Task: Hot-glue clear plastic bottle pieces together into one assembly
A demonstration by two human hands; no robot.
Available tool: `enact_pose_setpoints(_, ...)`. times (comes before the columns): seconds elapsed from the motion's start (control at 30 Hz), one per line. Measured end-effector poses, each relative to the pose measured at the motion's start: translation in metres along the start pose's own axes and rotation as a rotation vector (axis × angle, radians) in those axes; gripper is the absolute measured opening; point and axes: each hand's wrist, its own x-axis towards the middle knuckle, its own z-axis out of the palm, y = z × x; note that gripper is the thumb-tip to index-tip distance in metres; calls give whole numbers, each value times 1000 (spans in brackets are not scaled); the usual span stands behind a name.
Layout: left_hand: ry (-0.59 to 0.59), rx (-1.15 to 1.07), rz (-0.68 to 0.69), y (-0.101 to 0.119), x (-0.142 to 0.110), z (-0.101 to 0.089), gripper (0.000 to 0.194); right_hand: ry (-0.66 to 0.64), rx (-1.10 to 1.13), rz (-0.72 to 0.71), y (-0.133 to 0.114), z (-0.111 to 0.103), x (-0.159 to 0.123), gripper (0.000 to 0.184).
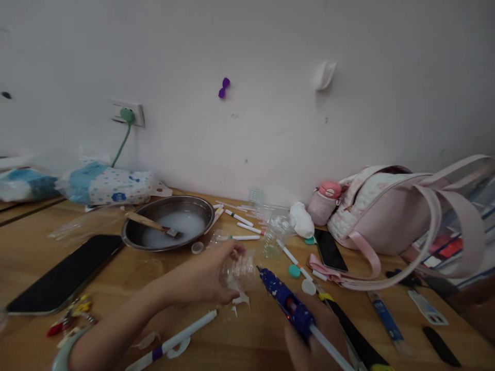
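Note:
My left hand [211,278] is closed around a clear plastic bottle piece [242,270], held just above the wooden table [116,288]. My right hand [315,337] grips a blue glue gun [288,304] with a white glue stick at its rear. The gun's nozzle points at the clear piece and sits right beside it. Bits of white dried glue [242,301] lie on the table under the piece.
A metal bowl [170,222] with milky liquid and a brush stands behind. A black phone [64,275], several white markers [243,226], a clear bottle [276,234], a second phone [330,250] and a pink bag [394,206] lie around. The wall rises close behind.

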Motion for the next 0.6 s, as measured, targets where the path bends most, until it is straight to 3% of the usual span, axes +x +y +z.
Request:
enact_pose_setpoints(0.1,12,70,52,4,0,1,60,-28,-3,46,1,2,-1,17)
enact_pose_setpoints(0.2,-4,83,79,10,-2,0,62,23,2,36,0,1,1,16)
enact_pose_setpoints(0.4,-51,15,57,17,-4,-1,64,157,-33,-146,8,-3,2,8)
enact_pose_setpoints(0.47,-71,-1,56,16,-4,-2,60,172,-97,-80,10,1,-5,5)
enact_pose_setpoints(0.6,-154,-102,4,11,-2,-8,51,243,-220,168,12,16,-23,33)
